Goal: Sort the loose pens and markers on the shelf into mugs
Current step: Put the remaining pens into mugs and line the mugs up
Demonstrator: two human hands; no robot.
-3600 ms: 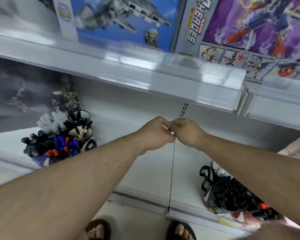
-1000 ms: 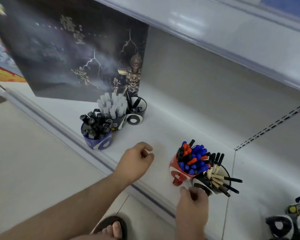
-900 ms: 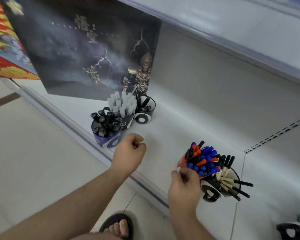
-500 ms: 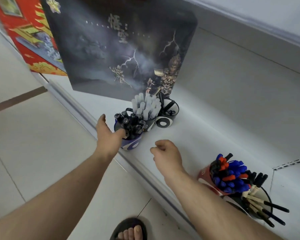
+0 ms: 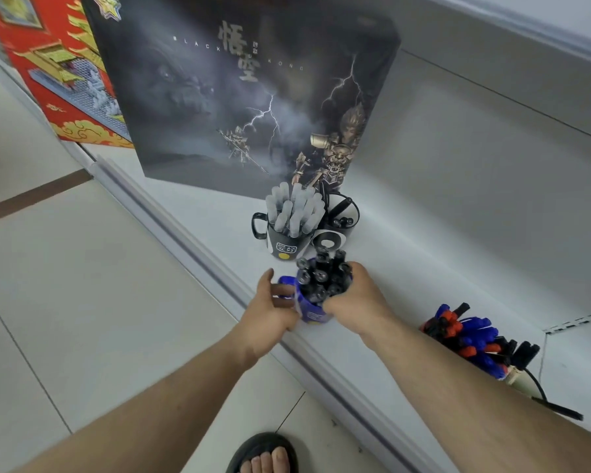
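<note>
A blue mug [image 5: 310, 310] packed with black markers [image 5: 325, 274] stands near the shelf's front edge. My left hand [image 5: 270, 310] holds it by the handle side and my right hand [image 5: 357, 298] grips its right side. Just behind stands a black mug [image 5: 285, 245] full of pale capped pens [image 5: 296, 209], and beside that a black-and-white mug [image 5: 331, 237] with a few black pens. At the lower right, a bunch of blue, red and black pens [image 5: 468, 336] shows above my right forearm; their mug is hidden.
A large dark game box [image 5: 239, 90] stands at the back of the white shelf [image 5: 423, 254], with a red box [image 5: 58, 73] to its left. The shelf's front rail [image 5: 185, 240] runs diagonally. Tiled floor and my sandalled foot [image 5: 263, 455] lie below.
Both hands went from the red mug's side leftward to the blue mug. My left hand reached it first; now both hands grip it. The view has swung left.
</note>
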